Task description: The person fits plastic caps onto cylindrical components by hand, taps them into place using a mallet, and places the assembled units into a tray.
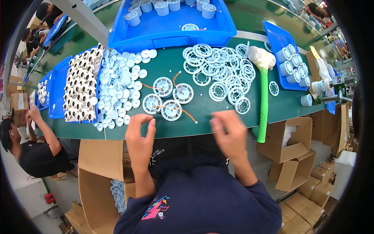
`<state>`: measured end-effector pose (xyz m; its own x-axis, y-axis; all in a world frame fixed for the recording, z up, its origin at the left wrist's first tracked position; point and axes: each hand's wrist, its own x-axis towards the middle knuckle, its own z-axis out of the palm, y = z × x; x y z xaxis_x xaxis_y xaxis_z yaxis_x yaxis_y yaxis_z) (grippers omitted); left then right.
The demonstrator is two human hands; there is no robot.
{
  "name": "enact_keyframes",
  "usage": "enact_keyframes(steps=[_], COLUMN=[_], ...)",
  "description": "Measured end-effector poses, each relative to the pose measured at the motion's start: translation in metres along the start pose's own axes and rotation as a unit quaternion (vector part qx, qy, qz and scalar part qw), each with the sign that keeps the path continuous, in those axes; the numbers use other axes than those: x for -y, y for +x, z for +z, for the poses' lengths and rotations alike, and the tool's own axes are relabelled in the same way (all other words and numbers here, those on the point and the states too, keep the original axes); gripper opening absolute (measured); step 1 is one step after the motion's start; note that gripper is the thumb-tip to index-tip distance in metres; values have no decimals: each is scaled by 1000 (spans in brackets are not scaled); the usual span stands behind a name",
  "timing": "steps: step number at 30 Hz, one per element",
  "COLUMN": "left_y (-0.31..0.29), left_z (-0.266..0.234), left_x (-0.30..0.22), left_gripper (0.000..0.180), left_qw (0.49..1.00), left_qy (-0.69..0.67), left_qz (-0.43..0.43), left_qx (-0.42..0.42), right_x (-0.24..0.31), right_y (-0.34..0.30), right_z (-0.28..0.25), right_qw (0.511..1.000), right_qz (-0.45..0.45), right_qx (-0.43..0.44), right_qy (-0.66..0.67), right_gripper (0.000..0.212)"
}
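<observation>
Near the front edge of the green surface (171, 56), left of its middle, four wired discs (171, 110) lie close together; their loose wires (189, 116) could snag if a finger swept across them; the green-handled mallet (263, 97), its handle end jutting past the front edge, could be knocked off by a stray right forearm; the left hand (141, 134) is raised at that edge, just short of the discs, thumb and fingers bent with a gap between, nothing visible inside; the right hand (230, 132) curls inward farther right, fingers near the thumb; whether it pinches anything I cannot tell.
</observation>
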<state>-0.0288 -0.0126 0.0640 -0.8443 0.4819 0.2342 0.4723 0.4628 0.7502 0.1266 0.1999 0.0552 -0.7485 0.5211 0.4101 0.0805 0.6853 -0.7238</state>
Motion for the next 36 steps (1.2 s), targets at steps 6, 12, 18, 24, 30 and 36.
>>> enact_keyframes(steps=[6, 12, 18, 24, 30, 36], left_y=[-18, -7, 1, 3, 7, 7], left_z=[34, 43, 45, 58, 82, 95], left_x=[13, 23, 38, 38, 24, 36], left_gripper=[42, 69, 73, 79, 96, 102], left_qw=[999, 994, 995, 987, 985, 975], left_qy=[-39, -100, -72, -96, 6, 22], left_qz=[-16, 13, 56, 110, 171, 220], left_qx=[9, 31, 30, 67, 30, 9], right_x=[24, 14, 8, 80, 129, 94], right_y=[11, 31, 49, 19, 44, 45], right_z=[67, 92, 66, 62, 172, 233], right_qw=[987, 992, 976, 978, 875, 945], right_qz=[74, 16, 19, -149, -309, -152], right_qx=[139, 124, 197, 121, 257, 203], right_qy=[-3, 4, 89, 88, -272, -207], right_gripper=[58, 56, 35, 30, 63, 94])
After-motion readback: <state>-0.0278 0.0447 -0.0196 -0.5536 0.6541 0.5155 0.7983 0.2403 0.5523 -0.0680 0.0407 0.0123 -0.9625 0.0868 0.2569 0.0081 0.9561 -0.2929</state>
